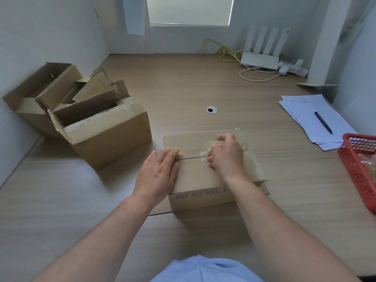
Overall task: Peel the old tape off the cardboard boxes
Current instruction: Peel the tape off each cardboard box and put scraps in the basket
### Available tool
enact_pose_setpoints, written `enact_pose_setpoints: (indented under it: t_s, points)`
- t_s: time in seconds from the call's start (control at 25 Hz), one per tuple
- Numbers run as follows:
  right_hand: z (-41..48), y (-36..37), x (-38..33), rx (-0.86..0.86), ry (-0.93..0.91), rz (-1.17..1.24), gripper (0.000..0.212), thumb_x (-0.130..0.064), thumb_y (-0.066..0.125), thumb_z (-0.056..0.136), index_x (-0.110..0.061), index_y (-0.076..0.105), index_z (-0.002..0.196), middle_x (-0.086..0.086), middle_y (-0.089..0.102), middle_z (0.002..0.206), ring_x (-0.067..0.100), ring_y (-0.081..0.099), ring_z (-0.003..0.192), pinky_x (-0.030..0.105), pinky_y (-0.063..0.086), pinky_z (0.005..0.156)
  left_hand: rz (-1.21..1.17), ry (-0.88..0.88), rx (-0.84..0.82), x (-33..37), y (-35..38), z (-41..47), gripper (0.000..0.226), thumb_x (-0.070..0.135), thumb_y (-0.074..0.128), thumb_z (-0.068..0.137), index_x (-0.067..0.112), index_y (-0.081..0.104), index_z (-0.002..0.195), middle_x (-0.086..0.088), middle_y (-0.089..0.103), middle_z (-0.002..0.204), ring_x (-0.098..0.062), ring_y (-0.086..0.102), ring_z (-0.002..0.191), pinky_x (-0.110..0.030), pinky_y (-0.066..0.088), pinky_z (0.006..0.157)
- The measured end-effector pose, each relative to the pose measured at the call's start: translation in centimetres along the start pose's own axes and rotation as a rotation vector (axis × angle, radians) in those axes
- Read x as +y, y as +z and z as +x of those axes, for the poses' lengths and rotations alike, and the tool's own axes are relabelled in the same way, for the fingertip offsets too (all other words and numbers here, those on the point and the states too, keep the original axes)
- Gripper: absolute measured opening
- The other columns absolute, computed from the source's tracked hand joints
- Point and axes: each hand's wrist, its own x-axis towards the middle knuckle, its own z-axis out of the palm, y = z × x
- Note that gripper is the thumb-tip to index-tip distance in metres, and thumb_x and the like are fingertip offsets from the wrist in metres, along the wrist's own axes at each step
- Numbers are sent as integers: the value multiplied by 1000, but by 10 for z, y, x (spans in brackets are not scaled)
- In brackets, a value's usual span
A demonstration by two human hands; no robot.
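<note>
A closed cardboard box (pixel 201 176) with blue print on its near side sits on the desk in front of me. Clear tape (pixel 204 154) runs along its top seam and is partly lifted and crumpled. My left hand (pixel 157 174) lies flat on the left part of the box top, fingers together, pressing down. My right hand (pixel 225 155) is over the middle of the seam, its fingers pinched on the loose, bunched tape. The tape under that hand is hidden.
Two open cardboard boxes (pixel 109 133) (pixel 38 98) with cardboard scraps stand at the left. A red plastic basket (pixel 358 169) is at the right edge, with papers (pixel 311 117) and a pen (pixel 323 122) behind it. A router (pixel 260 61) and cables sit at the back right.
</note>
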Motion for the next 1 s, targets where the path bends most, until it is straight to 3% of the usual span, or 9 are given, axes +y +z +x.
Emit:
enact_pose_setpoints:
  t_s: [0.08, 0.2, 0.32, 0.4, 0.48, 0.68, 0.84, 1.0]
  points:
    - [5, -13, 3, 14, 118, 60, 17, -8, 50, 86, -13, 51, 102, 12, 68, 82, 14, 63, 49, 29, 51, 53, 42, 24, -31, 0, -1, 1, 54, 48, 42, 98, 10, 53, 135, -4, 53, 135, -22, 45, 130, -30, 11, 116]
    - [7, -18, 3, -26, 16, -261, 15, -23, 49, 90, -14, 62, 89, 7, 68, 86, 27, 65, 79, 34, 49, 69, 138, 38, -146, 4, -6, 4, 103, 86, 20, 71, 14, 45, 140, 3, 42, 138, -16, 33, 133, -32, 1, 119]
    - [-1, -7, 0, -59, -102, -504, 35, -43, 43, 94, -15, 62, 91, 10, 59, 101, 30, 55, 97, 33, 37, 69, 242, 56, -227, 4, -8, 7, 132, 100, 17, 48, 15, 29, 148, 5, 28, 144, -14, 17, 138, -32, -12, 117]
    - [-10, 2, 1, -50, -199, -650, 39, -52, 54, 86, -17, 59, 102, 8, 49, 109, 26, 48, 103, 33, 39, 75, 276, 83, -241, 2, -9, 8, 136, 101, 23, 46, 14, 24, 149, 3, 24, 145, -14, 12, 136, -27, -16, 112]
    - [-16, 7, 6, -22, -283, -730, 41, -47, 60, 83, -14, 53, 108, 8, 42, 112, 25, 45, 106, 34, 41, 77, 278, 105, -238, 2, -10, 8, 131, 98, 32, 49, 13, 25, 147, 2, 25, 143, -15, 13, 130, -22, -11, 111]
    - [-13, 3, 7, 17, -346, -724, 21, -27, 46, 96, -12, 55, 108, 10, 53, 112, 28, 49, 107, 32, 34, 71, 248, 115, -257, 5, -15, 12, 126, 95, 43, 50, 13, 30, 144, 2, 29, 138, -15, 21, 126, -23, 6, 110]
    - [-2, -9, 1, 6, -207, -556, 28, -20, 45, 97, -12, 51, 123, 12, 63, 114, 32, 56, 106, 33, 35, 73, 300, 150, -326, 12, -16, 24, 133, 98, 38, 47, 12, 22, 147, -2, 22, 144, -19, 13, 137, -35, -5, 118]
    - [6, -15, 1, -55, -54, -373, 32, -18, 50, 93, -13, 49, 124, 11, 64, 111, 29, 58, 106, 33, 40, 78, 234, 170, -437, 30, -3, 38, 140, 94, 48, 50, 10, 5, 152, -3, -5, 160, -17, -11, 146, -36, -13, 118]
